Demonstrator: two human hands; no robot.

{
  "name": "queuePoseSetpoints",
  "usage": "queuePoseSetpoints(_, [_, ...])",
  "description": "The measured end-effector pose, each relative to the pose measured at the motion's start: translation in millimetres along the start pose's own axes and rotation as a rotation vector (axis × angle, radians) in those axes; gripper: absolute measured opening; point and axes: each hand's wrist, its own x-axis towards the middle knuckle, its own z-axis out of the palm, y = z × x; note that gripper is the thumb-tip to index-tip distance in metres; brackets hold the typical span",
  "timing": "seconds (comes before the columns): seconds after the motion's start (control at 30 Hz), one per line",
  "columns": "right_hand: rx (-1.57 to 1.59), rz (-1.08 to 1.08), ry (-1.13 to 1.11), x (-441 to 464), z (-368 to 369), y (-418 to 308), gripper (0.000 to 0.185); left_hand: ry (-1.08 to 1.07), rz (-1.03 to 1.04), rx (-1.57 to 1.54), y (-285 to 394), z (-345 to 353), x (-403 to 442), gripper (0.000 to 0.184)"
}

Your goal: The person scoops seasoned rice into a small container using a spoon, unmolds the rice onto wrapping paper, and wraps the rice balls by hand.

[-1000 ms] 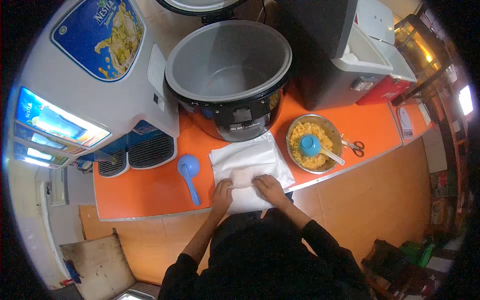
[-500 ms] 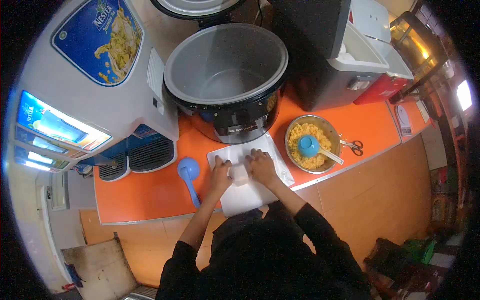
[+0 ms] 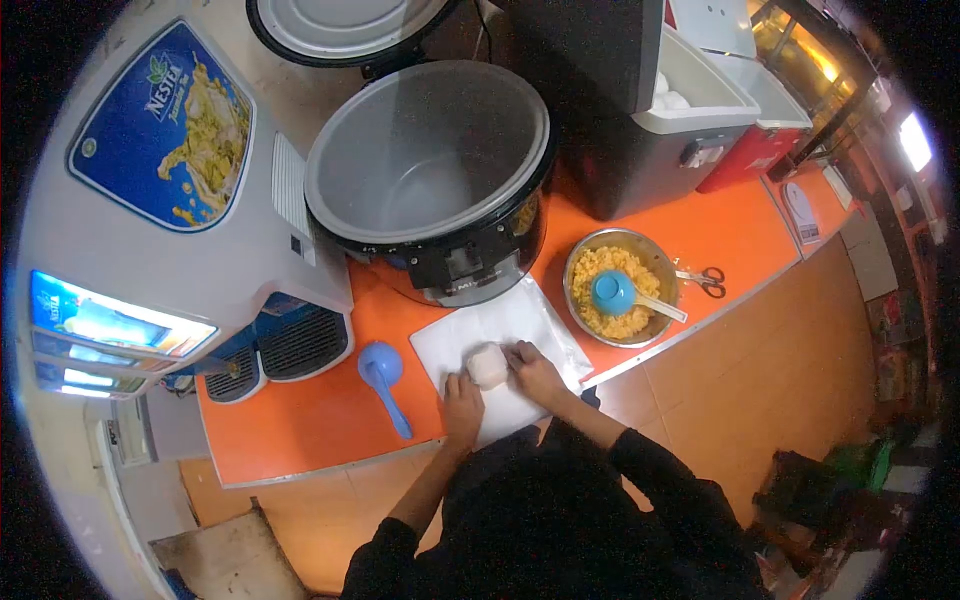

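A small white paper-wrapped bundle (image 3: 488,366) sits on a stack of white paper sheets (image 3: 440,342) at the front of the orange counter. My left hand (image 3: 462,408) is at its lower left side, fingers bent in against it. On the other side, my right hand (image 3: 538,376) grips the bundle's right edge, thumb and fingers drawn together; the fingertips are partly hidden. To the right stands a metal bowl (image 3: 628,234) of yellow rice (image 3: 622,326), with a blue scoop (image 3: 613,292) resting on the rice. A blue ladle (image 3: 381,364) lies left of the paper.
A big open rice cooker (image 3: 430,160) stands behind the paper. Left of it is a drink dispenser (image 3: 200,270). Scissors (image 3: 710,283) lie beside the bowl. An open cooler box (image 3: 690,130) and a small scale (image 3: 800,210) are further right.
The bundle has turned on the paper. My right hand has shifted from flat, spread fingers to a grip on its right edge; my left hand has moved lower. The view has tilted slightly.
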Motion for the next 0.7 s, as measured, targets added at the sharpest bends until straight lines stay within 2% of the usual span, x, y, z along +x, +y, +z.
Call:
queuePoseSetpoints(0.1, [0.156, -0.030, 0.011, -1.9, -12.3, 0.4, 0.047, 0.003, 0.053, -0.112, 24.2, -10.6, -10.5, 0.054])
queuePoseSetpoints(0.13, [0.273, -0.049, 0.005, -3.1, -14.6, -0.9, 0.052, 0.003, 0.056, -0.107, 27.9, -5.3, -10.1, 0.054])
queuePoseSetpoints(0.2, [0.353, -0.059, 0.030, -7.2, -6.1, 6.0, 0.057, -0.053, -0.230, -0.457, 32.5, 10.5, -10.6, 0.063])
queuePoseSetpoints(0.23, [0.429, -0.072, 0.053, -6.0, -4.3, 9.4, 0.061, -0.174, -0.432, -0.912, 30.4, 10.6, -0.4, 0.067])
queuePoseSetpoints(0.27, [0.431, -0.077, 0.053, -2.4, -10.7, 2.5, 0.061, -0.169, -0.432, -0.911, 32.5, -0.9, 9.1, 0.067])
queuePoseSetpoints(0.33, [0.350, 0.057, 0.235, 2.4, -24.7, -16.7, 0.062, -0.114, -0.716, -1.961, 30.9, -26.3, 19.2, 0.065])
queuePoseSetpoints(0.37, [0.266, -0.028, 0.282, 3.0, -29.7, -20.8, 0.062, -0.115, -0.841, -1.856, 22.8, -28.7, 20.0, 0.052])
queuePoseSetpoints(0.4, [0.273, -0.030, 0.279, 7.2, -33.6, -23.3, 0.062, -0.108, -0.844, -1.852, 20.0, -26.3, 21.0, 0.052])
queuePoseSetpoints(0.47, [0.176, -0.268, 0.140, 15.9, -37.7, -24.7, 0.064, -0.054, -0.689, -1.683, 23.6, -26.4, 29.2, 0.050])
queuePoseSetpoints(0.57, [0.123, -0.394, 0.100, 23.1, -37.0, -34.7, 0.066, -0.009, -0.649, -1.584, 43.5, -33.8, 32.9, 0.048])
queuePoseSetpoints(0.6, [0.124, -0.397, 0.105, 25.5, -38.0, -36.8, 0.066, -0.007, -0.644, -1.581, 47.4, -38.2, 37.6, 0.048])
queuePoseSetpoints(0.67, [0.122, -0.385, 0.165, 25.5, -39.5, -42.1, 0.066, 0.022, -0.701, -1.833, 51.1, -42.2, 41.3, 0.045])
queuePoseSetpoints(0.7, [0.125, -0.384, 0.163, 22.8, -37.2, -46.1, 0.066, 0.022, -0.705, -1.831, 45.2, -34.2, 36.7, 0.045])
